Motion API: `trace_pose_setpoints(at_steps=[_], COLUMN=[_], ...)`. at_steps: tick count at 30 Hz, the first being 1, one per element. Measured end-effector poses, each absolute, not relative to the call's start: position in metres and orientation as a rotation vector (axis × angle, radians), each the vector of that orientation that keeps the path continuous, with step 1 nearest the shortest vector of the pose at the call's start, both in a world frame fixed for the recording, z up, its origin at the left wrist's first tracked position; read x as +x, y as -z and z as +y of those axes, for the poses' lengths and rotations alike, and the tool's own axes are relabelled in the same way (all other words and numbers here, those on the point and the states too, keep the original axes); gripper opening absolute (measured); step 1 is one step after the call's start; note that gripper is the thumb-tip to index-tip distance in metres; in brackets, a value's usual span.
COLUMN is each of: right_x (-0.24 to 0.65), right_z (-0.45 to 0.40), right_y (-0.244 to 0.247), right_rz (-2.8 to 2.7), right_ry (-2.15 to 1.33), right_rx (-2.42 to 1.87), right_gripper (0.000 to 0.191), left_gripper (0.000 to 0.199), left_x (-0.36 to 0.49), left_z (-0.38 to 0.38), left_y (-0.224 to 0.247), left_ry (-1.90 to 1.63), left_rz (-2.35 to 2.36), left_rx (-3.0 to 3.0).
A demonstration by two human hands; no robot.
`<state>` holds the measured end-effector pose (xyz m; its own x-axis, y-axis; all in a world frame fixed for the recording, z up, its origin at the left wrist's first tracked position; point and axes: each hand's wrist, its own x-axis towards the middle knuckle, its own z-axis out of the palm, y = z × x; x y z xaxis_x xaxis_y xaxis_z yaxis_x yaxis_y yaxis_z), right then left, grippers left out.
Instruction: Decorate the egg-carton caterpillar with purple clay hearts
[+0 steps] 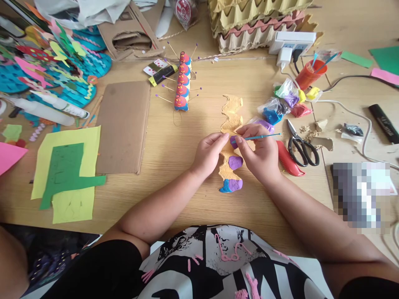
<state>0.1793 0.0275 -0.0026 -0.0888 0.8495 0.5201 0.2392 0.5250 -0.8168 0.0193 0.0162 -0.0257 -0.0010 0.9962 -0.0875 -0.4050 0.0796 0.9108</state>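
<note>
A yellow egg-carton strip (232,111) lies lengthwise on the table in front of me. Purple clay (235,162) covers parts of its right side, and a blue clay patch (225,185) sits at the near end. My left hand (210,151) grips the strip's left edge, thumb on top. In my right hand (260,153) is a thin blue clay modelling tool (257,137), held between thumb and fingers, pointing right. The right thumb is at a purple clay piece (233,142) on the middle of the strip. The right fingers' undersides are hidden.
A painted egg-carton caterpillar (183,85) with stick legs stands beyond. Brown cardboard (123,126) and green and yellow paper (67,170) lie left. Scissors (301,145), a red cutter (289,160), bagged clay (272,112), an orange cup (311,74) and cables are right. Egg trays (252,25) are stacked behind.
</note>
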Motion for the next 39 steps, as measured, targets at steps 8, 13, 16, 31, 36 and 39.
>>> trace_pose_setpoints(at_steps=[8,13,16,31,36,39], right_x=[0.181,0.181,0.180,0.179,0.180,0.181], right_z=[0.026,0.028,0.030,0.030,0.029,0.030], right_y=[0.005,0.006,0.008,0.007,0.010,0.009], right_rz=[-1.568,-1.598,-1.597,-1.592,-1.528,-1.562], right_ry=[-0.779,-0.794,-0.786,-0.804,-0.888,-0.870], right_rx=[-0.896,-0.924,-0.920,-0.920,-0.871,-0.875], right_gripper=[0.021,0.027,0.028,0.026,0.027,0.028], left_gripper=[0.028,0.031,0.032,0.039,0.045,0.045], left_x=[0.024,0.026,0.025,0.024,0.022,0.020], left_z=[0.018,0.018,0.018,0.016,0.017,0.018], left_y=[0.013,0.003,0.002,0.000,0.001,0.003], left_ry=[-1.274,-1.215,-1.207,-1.212,-1.200,-1.155], left_rz=[0.940,0.912,0.913,0.945,0.914,0.892], left_rx=[0.691,0.612,0.626,0.650,0.639,0.618])
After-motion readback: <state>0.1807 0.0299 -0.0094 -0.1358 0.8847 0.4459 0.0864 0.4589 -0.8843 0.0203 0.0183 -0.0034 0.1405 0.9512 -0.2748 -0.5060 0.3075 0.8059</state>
